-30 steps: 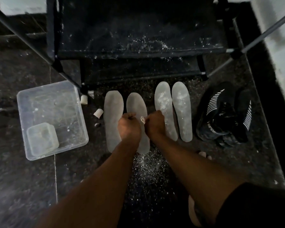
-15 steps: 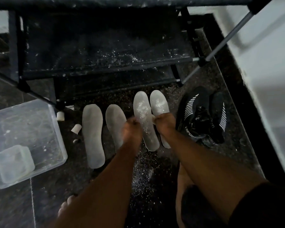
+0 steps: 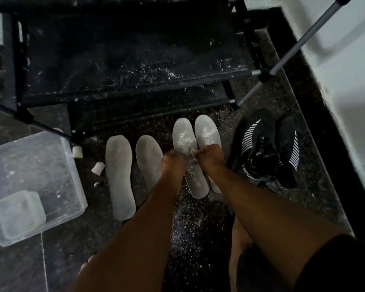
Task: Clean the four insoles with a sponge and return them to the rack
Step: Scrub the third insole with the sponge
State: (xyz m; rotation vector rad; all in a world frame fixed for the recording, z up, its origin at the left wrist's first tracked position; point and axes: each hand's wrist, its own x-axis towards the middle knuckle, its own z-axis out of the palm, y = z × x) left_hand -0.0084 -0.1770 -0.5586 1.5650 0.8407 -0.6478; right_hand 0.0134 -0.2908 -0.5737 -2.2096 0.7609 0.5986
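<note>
While both fists are clenching a small pale scrap, seemingly the sponge (image 3: 192, 155), the left hand (image 3: 173, 163) and right hand (image 3: 209, 158) are hovering over the powdered insoles (image 3: 183, 140); scrubbing seems underway, and racking (image 3: 135, 95) all four remains.

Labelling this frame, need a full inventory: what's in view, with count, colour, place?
pale grey foam insoles: 4, side by side on floor before rack
black metal-framed shoe rack: 1, top, speckled white
clear plastic tub: 1, left
pale square sponge: 1, inside tub
small white cylindrical pieces: 2, between tub and insoles
black sneakers with white stripes: 2, right
small pale scrap: 1, pinched between hands
left hand, right hand: over third insole
</note>
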